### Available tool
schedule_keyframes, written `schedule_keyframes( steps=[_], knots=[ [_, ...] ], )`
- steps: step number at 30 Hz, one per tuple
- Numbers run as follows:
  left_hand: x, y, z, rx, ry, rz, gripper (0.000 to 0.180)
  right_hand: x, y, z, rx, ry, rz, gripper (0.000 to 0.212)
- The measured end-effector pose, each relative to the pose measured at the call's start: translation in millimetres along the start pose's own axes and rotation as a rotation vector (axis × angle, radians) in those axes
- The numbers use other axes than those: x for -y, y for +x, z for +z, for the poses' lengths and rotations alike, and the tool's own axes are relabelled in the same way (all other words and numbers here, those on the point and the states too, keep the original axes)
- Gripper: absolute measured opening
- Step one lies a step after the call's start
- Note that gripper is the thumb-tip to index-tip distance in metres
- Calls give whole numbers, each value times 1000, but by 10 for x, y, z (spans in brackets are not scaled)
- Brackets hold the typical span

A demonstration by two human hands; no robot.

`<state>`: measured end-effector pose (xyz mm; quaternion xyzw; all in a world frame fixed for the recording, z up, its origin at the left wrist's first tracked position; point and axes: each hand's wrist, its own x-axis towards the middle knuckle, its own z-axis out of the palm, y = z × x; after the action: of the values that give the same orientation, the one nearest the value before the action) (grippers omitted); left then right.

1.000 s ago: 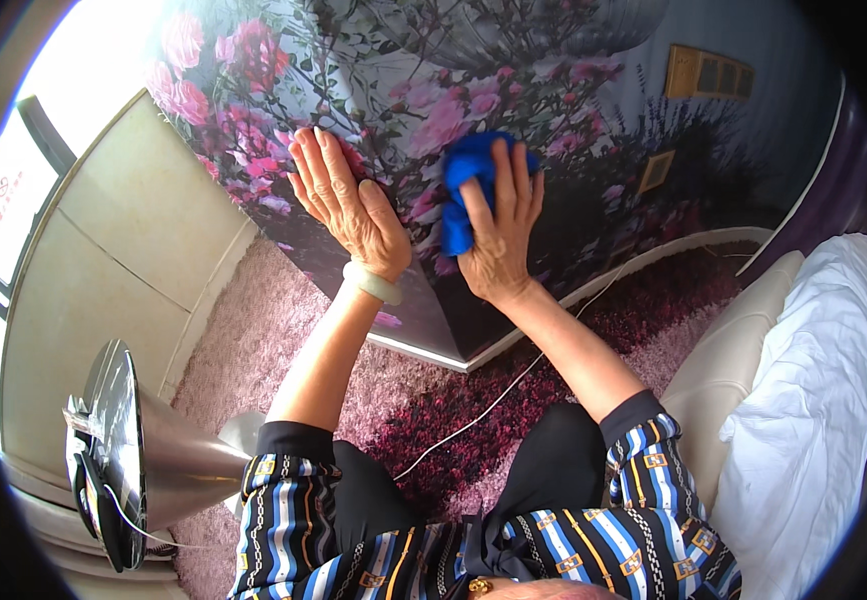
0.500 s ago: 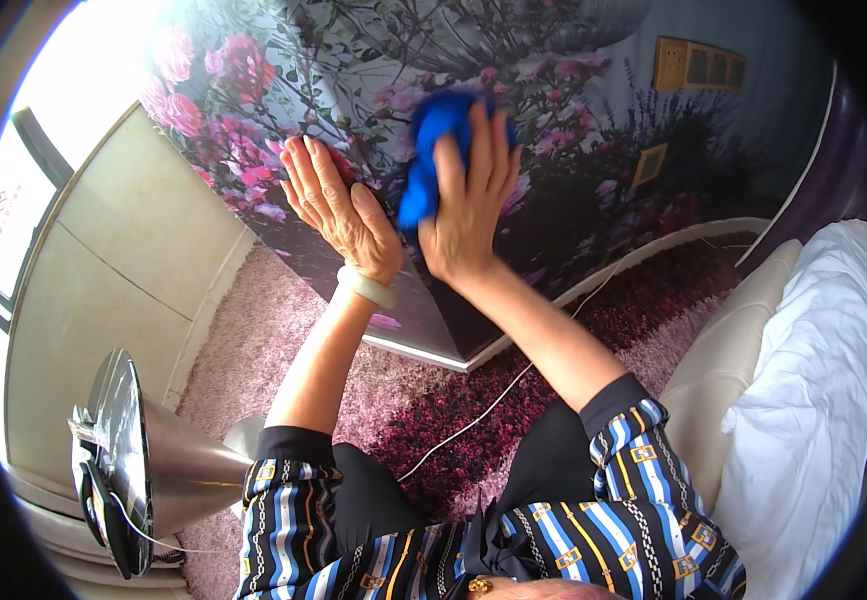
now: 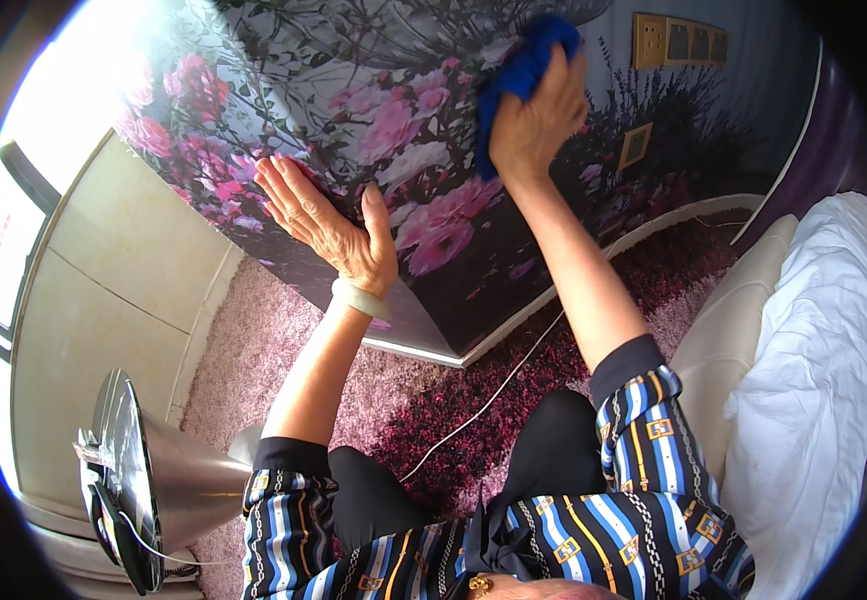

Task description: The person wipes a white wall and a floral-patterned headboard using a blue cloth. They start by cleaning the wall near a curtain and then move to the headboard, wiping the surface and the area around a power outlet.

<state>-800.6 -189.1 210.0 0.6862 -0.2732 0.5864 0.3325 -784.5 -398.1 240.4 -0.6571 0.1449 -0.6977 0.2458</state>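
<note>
A blue cloth (image 3: 519, 72) lies under my right hand (image 3: 541, 122), pressed against a dark wall (image 3: 423, 190) printed with pink flowers. My right fingers bend over the cloth, which shows along their left side and above them. Lower and to the left, my left hand (image 3: 328, 225) holds nothing; its fingers are stretched out and its thumb stands apart, near or against the wall by its corner. A pale bangle (image 3: 361, 299) circles my left wrist.
Gold outlet and switch plates (image 3: 679, 42) sit on the wall at upper right, with a smaller plate (image 3: 635, 146) below. A white cord (image 3: 483, 405) crosses the pink and dark red carpet (image 3: 253, 310). A shiny cone-shaped stand (image 3: 188, 470) is at left, white bedding (image 3: 813, 370) at right.
My right hand has slid the blue cloth up and to the right across the wall. My left hand has shifted slightly left, with its thumb spread wider.
</note>
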Motion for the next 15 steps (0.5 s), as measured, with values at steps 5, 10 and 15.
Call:
schedule_keyframes(
  steps=[5, 10, 15],
  knots=[
    [23, -24, -22, 1, 29, 21, 91, -315, -1052, -175, 133, 39, 577, 68],
    [50, -41, -14, 9, 40, 53, 91, 140, -1231, -336, 183, 186, -94, 59],
    [62, -49, -41, 15, 58, 49, 89, 575, 31, -148, 144, 180, -453, 64]
  ],
)
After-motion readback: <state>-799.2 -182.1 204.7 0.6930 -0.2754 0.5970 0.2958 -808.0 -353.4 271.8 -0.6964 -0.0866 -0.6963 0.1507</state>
